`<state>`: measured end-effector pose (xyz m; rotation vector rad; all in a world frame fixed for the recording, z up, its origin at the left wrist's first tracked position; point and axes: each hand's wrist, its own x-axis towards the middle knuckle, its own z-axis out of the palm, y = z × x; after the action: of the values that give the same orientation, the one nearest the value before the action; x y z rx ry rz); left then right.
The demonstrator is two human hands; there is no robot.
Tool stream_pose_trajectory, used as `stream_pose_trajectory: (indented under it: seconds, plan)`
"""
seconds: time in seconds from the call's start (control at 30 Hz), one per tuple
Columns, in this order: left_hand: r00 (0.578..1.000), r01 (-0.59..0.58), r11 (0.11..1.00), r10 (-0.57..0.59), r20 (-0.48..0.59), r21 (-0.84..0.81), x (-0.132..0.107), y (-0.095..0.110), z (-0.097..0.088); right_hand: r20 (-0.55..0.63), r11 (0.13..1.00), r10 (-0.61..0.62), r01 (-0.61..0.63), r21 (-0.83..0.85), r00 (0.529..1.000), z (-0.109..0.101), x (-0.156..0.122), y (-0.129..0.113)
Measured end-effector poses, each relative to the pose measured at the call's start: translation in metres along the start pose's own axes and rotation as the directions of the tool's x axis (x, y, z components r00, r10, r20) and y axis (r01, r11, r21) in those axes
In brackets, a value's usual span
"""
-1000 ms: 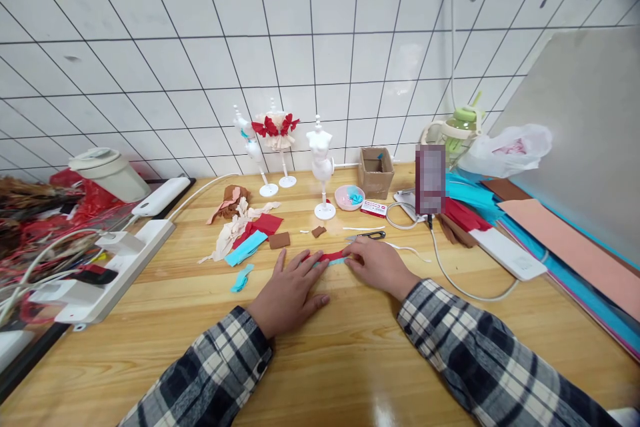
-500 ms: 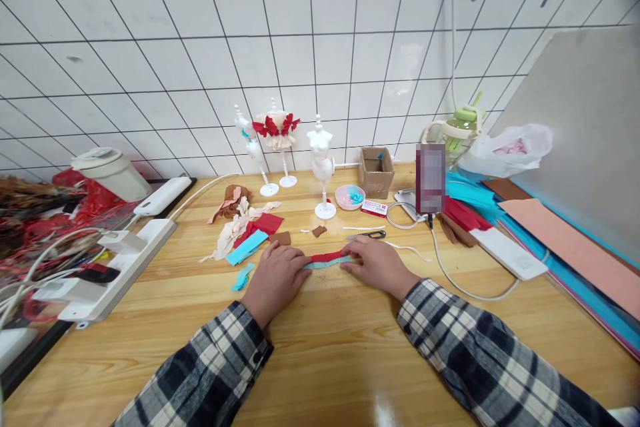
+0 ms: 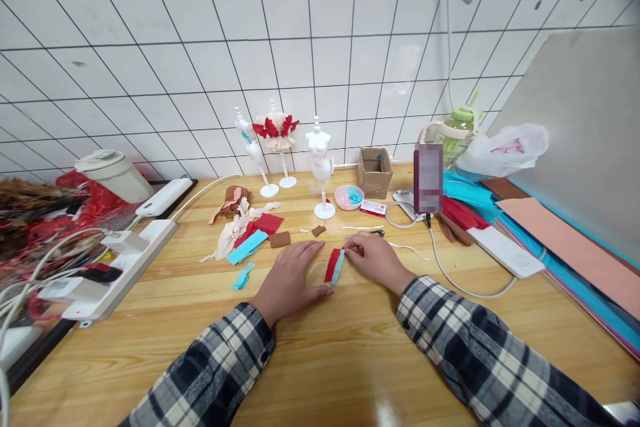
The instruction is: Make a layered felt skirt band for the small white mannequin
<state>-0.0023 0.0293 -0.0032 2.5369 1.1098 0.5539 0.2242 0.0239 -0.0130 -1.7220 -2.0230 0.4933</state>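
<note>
A short strip of red and pale blue crepe paper (image 3: 333, 267) slants across the table between my two hands, its red half on the left and its blue half on the right. My right hand (image 3: 377, 261) pinches its upper end between thumb and fingers. On the other side, my left hand (image 3: 293, 278) lies open, thumb and fingers apart, near the strip but not holding it. Partly hidden behind my right hand is a pair of small black-handled scissors (image 3: 377, 233). A brown paper piece (image 3: 279, 239) sits beyond my left hand.
White mini dress forms stand at the back, one bare (image 3: 320, 153), one with red bows (image 3: 276, 125). Nearby are a pink bowl (image 3: 349, 198), a cardboard box (image 3: 375, 177) and a phone (image 3: 429, 180). Paper scraps (image 3: 247, 247) lie left, a power strip (image 3: 125, 273) farther left.
The strip has turned from lying crosswise to slanting toward me. My left hand has let go of its end and opened, while my right hand keeps its pinch.
</note>
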Motion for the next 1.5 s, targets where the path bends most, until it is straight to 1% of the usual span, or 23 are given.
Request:
stream_pose_trajectory:
  seconds: [0.13,0.2,0.23,0.3,0.37,0.4,0.43,0.5,0.6,0.7,0.77,0.83,0.9,0.97,1.03,1.13,1.2,1.27,1.3,1.37,1.43,1.47,1.5]
  plan:
    - [1.0,-0.003,0.982,-0.002,-0.026,-0.191,0.009,0.005,0.001,-0.02,0.99,0.042,-0.038,0.135,0.999,0.003,0.006,0.007]
    - [1.0,0.02,0.924,-0.026,-0.011,-0.382,0.011,0.004,-0.001,0.013,0.96,0.076,-0.077,0.268,0.997,0.002,0.006,0.008]
    - [0.999,0.04,0.87,-0.042,0.007,-0.491,0.011,0.003,-0.002,0.051,0.924,0.099,-0.111,0.365,0.994,0.0,0.006,0.007]
    - [0.996,0.088,0.711,-0.071,0.053,-0.698,0.01,0.003,-0.003,0.2,0.776,0.131,-0.226,0.589,0.971,-0.003,0.002,0.003]
    - [0.989,0.146,0.532,-0.078,0.123,-0.834,0.008,0.005,-0.002,0.402,0.543,0.1,-0.388,0.745,0.91,-0.007,-0.003,-0.004]
    - [0.983,0.185,0.462,-0.078,0.168,-0.868,0.007,0.008,0.0,0.484,0.439,0.07,-0.463,0.77,0.872,-0.008,-0.006,-0.008]
    - [0.973,0.23,0.412,-0.084,0.214,-0.882,0.006,0.01,0.002,0.544,0.368,0.043,-0.52,0.771,0.838,-0.008,-0.008,-0.012]
    - [0.945,0.328,0.382,-0.142,0.296,-0.864,0.004,0.016,0.006,0.613,0.319,0.026,-0.587,0.744,0.79,-0.008,-0.011,-0.017]
    - [0.902,0.422,0.422,-0.286,0.324,-0.802,0.004,0.021,0.013,0.649,0.357,0.045,-0.619,0.7,0.76,-0.003,-0.011,-0.019]
    - [0.89,0.427,0.445,-0.359,0.28,-0.787,0.005,0.022,0.016,0.632,0.407,0.057,-0.596,0.692,0.773,0.001,-0.011,-0.018]
    - [0.88,0.425,0.382,-0.387,0.276,-0.821,0.005,0.021,0.015,0.591,0.423,0.05,-0.554,0.718,0.805,0.003,-0.012,-0.018]
    - [0.863,0.419,0.256,-0.411,0.294,-0.871,0.006,0.02,0.014,0.549,0.427,0.041,-0.512,0.745,0.835,0.002,-0.013,-0.019]
    - [0.845,0.401,0.119,-0.431,0.316,-0.908,0.006,0.019,0.013,0.53,0.442,0.037,-0.489,0.752,0.847,0.002,-0.014,-0.019]
    - [0.833,0.385,0.031,-0.441,0.333,-0.922,0.005,0.017,0.013,0.514,0.458,0.041,-0.474,0.752,0.857,0.002,-0.015,-0.02]
    - [0.826,0.389,-0.021,-0.434,0.359,-0.921,0.004,0.014,0.013,0.493,0.456,0.052,-0.46,0.762,0.868,0.003,-0.014,-0.02]
    - [0.822,0.415,-0.054,-0.404,0.4,-0.908,0.004,0.011,0.011,0.463,0.462,0.079,-0.443,0.768,0.883,0.006,-0.013,-0.02]
    - [0.828,0.422,-0.064,-0.379,0.413,-0.904,0.004,0.011,0.009,0.4,0.546,0.094,-0.383,0.745,0.912,0.007,-0.012,-0.02]
    - [0.844,0.405,-0.038,-0.368,0.389,-0.914,0.004,0.014,0.008,0.303,0.682,0.089,-0.28,0.676,0.949,0.008,-0.011,-0.02]
    - [0.857,0.39,0.011,-0.372,0.358,-0.921,0.004,0.016,0.008,0.264,0.743,0.071,-0.228,0.629,0.962,0.008,-0.011,-0.02]
    - [0.881,0.36,0.193,-0.392,0.265,-0.913,0.003,0.02,0.01,0.224,0.827,0.017,-0.14,0.545,0.974,0.008,-0.012,-0.021]
    - [0.897,0.349,0.381,-0.4,0.187,-0.856,0.002,0.024,0.013,0.208,0.864,-0.028,-0.081,0.497,0.978,0.008,-0.014,-0.023]
    - [0.898,0.355,0.437,-0.404,0.172,-0.827,0.002,0.026,0.014,0.205,0.875,-0.035,-0.069,0.479,0.978,0.008,-0.014,-0.023]
    - [0.893,0.371,0.458,-0.414,0.176,-0.808,0.003,0.027,0.014,0.205,0.883,-0.031,-0.07,0.465,0.978,0.007,-0.015,-0.023]
